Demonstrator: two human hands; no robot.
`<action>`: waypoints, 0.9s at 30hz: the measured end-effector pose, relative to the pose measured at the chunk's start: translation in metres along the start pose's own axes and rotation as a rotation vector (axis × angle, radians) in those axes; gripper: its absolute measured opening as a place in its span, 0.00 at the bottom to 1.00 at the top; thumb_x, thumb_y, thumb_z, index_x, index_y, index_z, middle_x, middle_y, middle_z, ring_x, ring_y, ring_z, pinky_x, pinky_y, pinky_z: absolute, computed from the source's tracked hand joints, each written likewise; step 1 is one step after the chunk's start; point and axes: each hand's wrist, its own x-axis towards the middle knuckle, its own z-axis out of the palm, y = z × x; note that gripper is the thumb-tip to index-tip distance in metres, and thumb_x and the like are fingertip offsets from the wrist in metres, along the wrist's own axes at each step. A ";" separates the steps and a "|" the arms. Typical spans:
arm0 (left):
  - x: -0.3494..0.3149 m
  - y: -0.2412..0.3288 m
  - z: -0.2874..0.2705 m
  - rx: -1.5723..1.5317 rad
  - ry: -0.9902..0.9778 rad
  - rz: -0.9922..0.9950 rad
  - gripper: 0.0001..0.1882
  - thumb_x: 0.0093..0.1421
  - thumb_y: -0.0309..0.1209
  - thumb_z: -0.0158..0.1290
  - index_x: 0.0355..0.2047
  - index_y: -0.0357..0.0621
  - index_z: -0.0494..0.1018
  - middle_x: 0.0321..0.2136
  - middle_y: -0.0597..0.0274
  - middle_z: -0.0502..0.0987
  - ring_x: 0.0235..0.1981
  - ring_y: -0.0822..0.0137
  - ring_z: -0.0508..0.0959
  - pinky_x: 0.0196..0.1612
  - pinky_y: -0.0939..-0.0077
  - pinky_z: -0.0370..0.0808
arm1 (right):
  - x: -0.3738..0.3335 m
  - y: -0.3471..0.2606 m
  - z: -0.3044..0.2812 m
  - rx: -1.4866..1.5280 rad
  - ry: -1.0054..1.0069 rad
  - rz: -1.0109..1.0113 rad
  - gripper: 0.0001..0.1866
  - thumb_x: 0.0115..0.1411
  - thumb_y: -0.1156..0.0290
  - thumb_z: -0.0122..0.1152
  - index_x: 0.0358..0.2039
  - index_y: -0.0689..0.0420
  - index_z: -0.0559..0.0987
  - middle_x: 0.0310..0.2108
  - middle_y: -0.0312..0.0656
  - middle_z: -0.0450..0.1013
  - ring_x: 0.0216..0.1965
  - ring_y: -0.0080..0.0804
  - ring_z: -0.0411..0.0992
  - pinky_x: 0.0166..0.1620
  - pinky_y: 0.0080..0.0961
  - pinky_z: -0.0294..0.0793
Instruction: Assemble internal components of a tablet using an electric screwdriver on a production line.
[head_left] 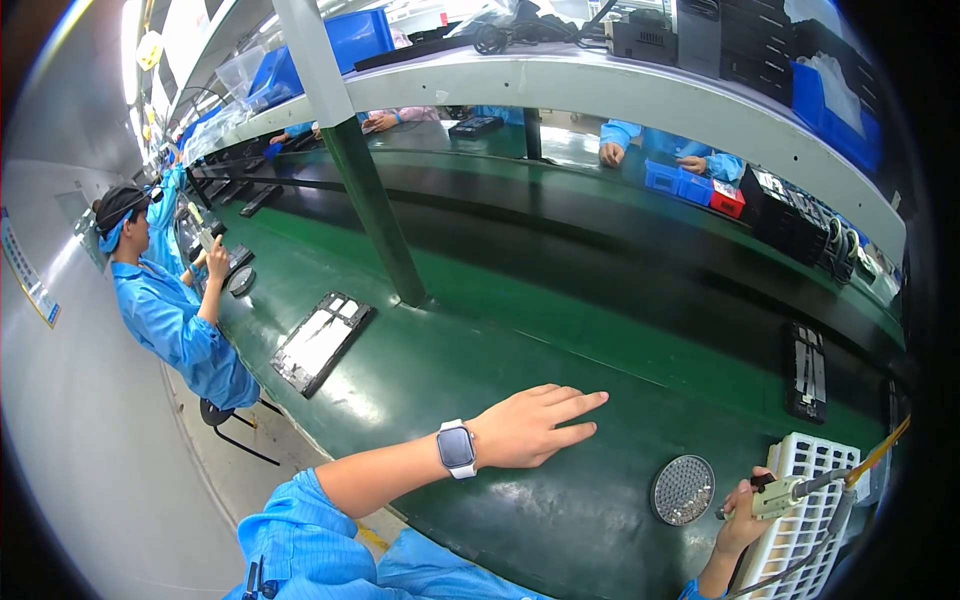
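Green matting (pixel 560 330) lies bare under my flat, empty left hand (pixel 530 428), while my right hand (pixel 745 510) grips the cream cabled electric screwdriver (pixel 785 494) ready beside the round metal screw dish (pixel 683 490).

The person's left hand (pixel 530 428) lies flat on the green worktop (pixel 560 340), fingers stretched out and empty, a white-strapped smartwatch (pixel 456 449) on its wrist; the right hand (pixel 745 515) grips a pale electric screwdriver (pixel 785 495) (its cable runs up and off to the right), just beside a white plastic grid tray (pixel 815 500); a round dish of small screws (pixel 683 490) sits between the two hands; a flat dark panel (pixel 322 342) lies farther left near a green post (pixel 375 205); another worker in a blue coat (pixel 175 320) sits at the bench's left end.
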 end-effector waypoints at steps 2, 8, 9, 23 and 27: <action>0.000 0.000 0.001 0.000 0.001 0.000 0.20 0.48 0.22 0.56 0.45 0.40 0.73 0.60 0.47 0.66 0.52 0.53 0.74 0.52 0.62 0.74 | 0.000 0.001 0.000 -0.004 0.000 0.003 0.15 0.58 0.78 0.57 0.46 0.62 0.70 0.25 0.36 0.65 0.18 0.17 0.62 0.20 0.13 0.62; 0.002 0.000 0.003 0.015 0.037 0.006 0.20 0.49 0.23 0.57 0.45 0.41 0.74 0.60 0.48 0.67 0.50 0.52 0.75 0.51 0.62 0.75 | 0.000 0.010 -0.003 -0.036 0.055 0.019 0.14 0.60 0.77 0.55 0.47 0.63 0.71 0.23 0.34 0.64 0.18 0.16 0.60 0.20 0.13 0.58; 0.003 0.000 0.004 0.012 0.033 0.012 0.21 0.48 0.23 0.57 0.45 0.41 0.74 0.60 0.48 0.66 0.50 0.52 0.75 0.51 0.62 0.75 | 0.002 0.013 -0.008 -0.025 0.046 0.018 0.14 0.60 0.77 0.55 0.47 0.63 0.71 0.23 0.34 0.64 0.18 0.16 0.60 0.20 0.13 0.58; -0.002 0.004 0.000 0.009 0.040 0.002 0.23 0.47 0.22 0.57 0.46 0.41 0.73 0.61 0.47 0.66 0.52 0.52 0.74 0.51 0.62 0.74 | 0.005 0.022 -0.007 -0.002 0.002 -0.080 0.14 0.61 0.76 0.56 0.47 0.64 0.70 0.24 0.35 0.64 0.17 0.17 0.59 0.20 0.14 0.59; -0.005 0.003 -0.002 0.013 0.030 0.008 0.22 0.48 0.22 0.57 0.47 0.40 0.73 0.60 0.46 0.66 0.52 0.51 0.74 0.52 0.60 0.74 | 0.004 0.027 -0.015 -0.026 -0.058 -0.043 0.13 0.61 0.76 0.57 0.46 0.62 0.70 0.28 0.35 0.66 0.17 0.17 0.60 0.19 0.15 0.59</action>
